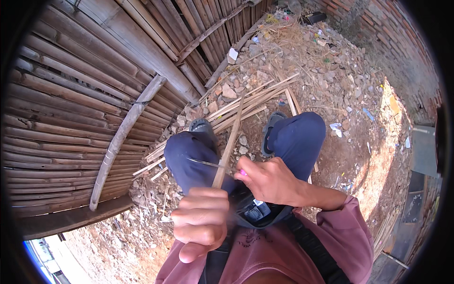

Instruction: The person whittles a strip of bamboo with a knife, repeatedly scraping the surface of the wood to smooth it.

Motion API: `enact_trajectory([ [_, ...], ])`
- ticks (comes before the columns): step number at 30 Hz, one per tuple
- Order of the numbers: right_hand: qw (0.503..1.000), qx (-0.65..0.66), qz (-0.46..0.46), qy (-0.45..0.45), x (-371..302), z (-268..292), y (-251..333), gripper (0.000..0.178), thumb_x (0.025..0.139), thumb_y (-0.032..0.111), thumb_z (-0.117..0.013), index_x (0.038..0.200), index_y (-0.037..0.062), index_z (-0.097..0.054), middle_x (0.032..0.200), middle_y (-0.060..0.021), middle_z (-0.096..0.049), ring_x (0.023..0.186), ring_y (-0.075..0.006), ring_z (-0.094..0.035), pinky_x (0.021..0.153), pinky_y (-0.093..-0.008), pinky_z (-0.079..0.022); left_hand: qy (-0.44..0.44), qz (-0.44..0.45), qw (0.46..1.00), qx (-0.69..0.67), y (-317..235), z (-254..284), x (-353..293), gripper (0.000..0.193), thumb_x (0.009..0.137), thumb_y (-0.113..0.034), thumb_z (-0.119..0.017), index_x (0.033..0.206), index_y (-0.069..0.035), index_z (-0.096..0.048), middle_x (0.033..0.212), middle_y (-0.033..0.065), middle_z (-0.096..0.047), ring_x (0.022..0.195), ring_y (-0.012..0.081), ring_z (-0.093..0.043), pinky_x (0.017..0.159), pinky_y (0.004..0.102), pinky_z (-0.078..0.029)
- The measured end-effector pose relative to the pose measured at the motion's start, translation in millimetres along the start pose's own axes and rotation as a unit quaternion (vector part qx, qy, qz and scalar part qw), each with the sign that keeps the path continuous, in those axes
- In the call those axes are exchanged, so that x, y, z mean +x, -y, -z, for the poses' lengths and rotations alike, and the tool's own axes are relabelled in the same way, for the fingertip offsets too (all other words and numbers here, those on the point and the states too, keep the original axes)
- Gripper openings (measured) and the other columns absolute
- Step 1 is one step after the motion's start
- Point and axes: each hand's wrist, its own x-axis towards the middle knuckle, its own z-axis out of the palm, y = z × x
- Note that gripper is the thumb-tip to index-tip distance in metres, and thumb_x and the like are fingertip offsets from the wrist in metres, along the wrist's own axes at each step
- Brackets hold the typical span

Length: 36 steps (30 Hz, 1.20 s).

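Observation:
My left hand (201, 220) is wrapped in a fist around the lower end of a long, flat bamboo strip (231, 142). From the fist the strip slants away between my knees, its far end above the pile of strips. In my closed right hand (272, 182) is a knife (204, 163) with a pink handle, mostly covered by the fingers. Its thin blade points left and crosses the strip just beyond my left fist; whether the edge bites into it I cannot tell. Beyond my feet lies a pile of similar bamboo strips (257, 100) on the ground.
A bamboo-slat wall (71, 118) with a curved pole (125, 142) rises close on the left. Stones, rubble and litter (331, 71) cover the ground ahead, up to a brick wall (378, 23). My bent knees (300, 137) flank the work. Grey panels (423, 151) stand at the right.

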Motion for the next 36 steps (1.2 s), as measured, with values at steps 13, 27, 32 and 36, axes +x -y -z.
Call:
enact_trajectory([
  [13,0.999,0.034,0.017,0.016,-0.7,1.3,-6.5,0.023,0.104,0.023,-0.065,0.104,0.0034,-0.052,0.057,-0.0187,-0.06,0.057,-0.0423,-0.066,0.047,-0.051,-0.05,0.017,-0.023,1.0,0.006,3.9,-3.8,0.8,0.076,0.116,-0.052,-0.027,0.052,-0.01,-0.03,0.046,-0.0038,-0.029,0.035,0.0116,-0.024,0.036,0.0285,-0.017],
  [27,0.999,0.014,-0.048,0.017,0.1,-5.0,-11.6,0.018,0.101,0.014,-0.068,0.1,0.0038,-0.053,0.058,-0.0181,-0.058,0.057,-0.0428,-0.064,0.05,-0.0505,-0.047,0.012,-0.013,1.0,0.002,4.1,4.6,2.6,0.075,0.116,-0.052,-0.027,0.053,-0.01,-0.031,0.048,-0.0046,-0.029,0.035,0.0109,-0.025,0.036,0.0283,-0.017],
  [32,0.999,-0.002,-0.039,0.031,-0.3,3.6,-5.3,0.018,0.103,0.016,-0.064,0.099,0.003,-0.052,0.058,-0.0198,-0.057,0.059,-0.0452,-0.064,0.05,-0.0517,-0.047,0.01,-0.01,1.0,0.003,1.4,-0.2,-0.4,0.076,0.116,-0.052,-0.027,0.052,-0.01,-0.03,0.047,-0.0045,-0.029,0.034,0.011,-0.025,0.036,0.0278,-0.017],
  [36,0.995,-0.034,-0.085,0.027,12.7,-2.7,-40.7,0.017,0.104,0.017,-0.063,0.101,0.0031,-0.053,0.058,-0.0204,-0.056,0.06,-0.0461,-0.063,0.052,-0.053,-0.047,0.02,-0.024,0.999,-0.006,4.8,1.5,1.5,0.077,0.115,-0.053,-0.028,0.051,-0.011,-0.029,0.046,-0.0042,-0.029,0.034,0.0114,-0.025,0.036,0.028,-0.018],
])
